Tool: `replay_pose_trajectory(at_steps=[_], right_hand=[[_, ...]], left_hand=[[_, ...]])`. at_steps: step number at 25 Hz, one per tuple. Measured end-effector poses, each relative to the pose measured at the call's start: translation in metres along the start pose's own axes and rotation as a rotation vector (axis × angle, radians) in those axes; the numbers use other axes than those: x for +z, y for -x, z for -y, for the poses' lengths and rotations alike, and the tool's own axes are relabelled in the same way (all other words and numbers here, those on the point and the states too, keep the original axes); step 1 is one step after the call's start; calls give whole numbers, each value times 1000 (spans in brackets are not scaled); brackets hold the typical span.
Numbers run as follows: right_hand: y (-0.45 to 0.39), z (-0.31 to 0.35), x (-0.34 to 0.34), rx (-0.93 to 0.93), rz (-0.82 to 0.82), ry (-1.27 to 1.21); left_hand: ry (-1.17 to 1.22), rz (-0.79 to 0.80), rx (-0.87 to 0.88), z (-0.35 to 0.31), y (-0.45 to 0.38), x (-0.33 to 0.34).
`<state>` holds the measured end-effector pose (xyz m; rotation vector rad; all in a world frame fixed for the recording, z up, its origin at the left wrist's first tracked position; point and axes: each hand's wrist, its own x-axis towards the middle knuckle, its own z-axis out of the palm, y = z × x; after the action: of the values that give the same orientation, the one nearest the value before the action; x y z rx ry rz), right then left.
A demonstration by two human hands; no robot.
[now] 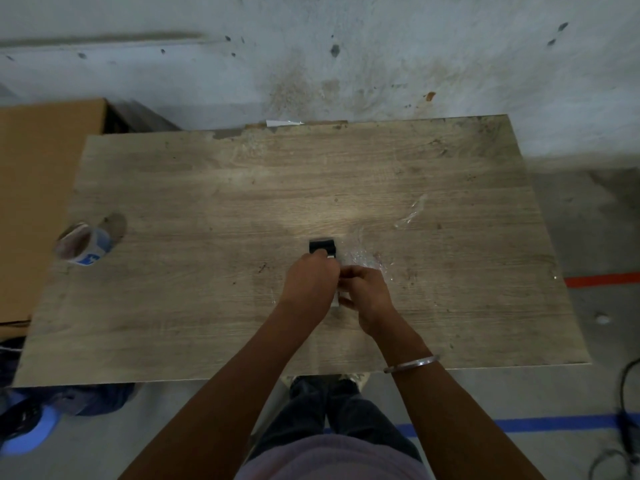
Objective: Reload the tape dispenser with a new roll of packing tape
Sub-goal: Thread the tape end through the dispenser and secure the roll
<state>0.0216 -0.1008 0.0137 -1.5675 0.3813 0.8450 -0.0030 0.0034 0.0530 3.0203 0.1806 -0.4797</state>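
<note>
Both my hands meet over the middle of the wooden table [242, 188]. My left hand [310, 282] grips the tape dispenser [322, 247], whose black front end sticks out beyond my fingers. My right hand [365, 289] holds the dispenser's near part, where a white piece shows between the hands; most of the dispenser is hidden by them. A roll of packing tape [85, 244] with blue print lies on its side at the table's left edge, far from both hands.
Crumpled clear tape [367, 259] lies just right of my hands, and another clear scrap [412, 211] sits further right. A cardboard box [41, 188] stands left of the table. A concrete wall rises behind it. Cables lie on the floor at right.
</note>
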Motion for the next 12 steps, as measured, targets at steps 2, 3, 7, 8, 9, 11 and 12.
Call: replay_pose_trajectory(at_steps=[2,3,7,8,9,11,12], right_hand=[[0,-2,1,2,-14,27],[-1,-3,1,-2,-16,48],[-2,-3,0,-51,-4,107],[-2,-2,-1,-60,0,115],[-1,-2,-2,-68,6,124],[-2,-2,-2,-88,14,146],[-3,-3,-2,-101,17,160]], left_hand=[[-63,79,15,-5,-3,-7],[-83,111,22,-8,-5,-11],[-120,141,50,-13,-14,-24],[-126,142,53,-13,-15,-25],[-131,144,54,-13,-16,-26],[-134,143,53,-13,-18,-25],[-132,143,52,-13,-20,-25]])
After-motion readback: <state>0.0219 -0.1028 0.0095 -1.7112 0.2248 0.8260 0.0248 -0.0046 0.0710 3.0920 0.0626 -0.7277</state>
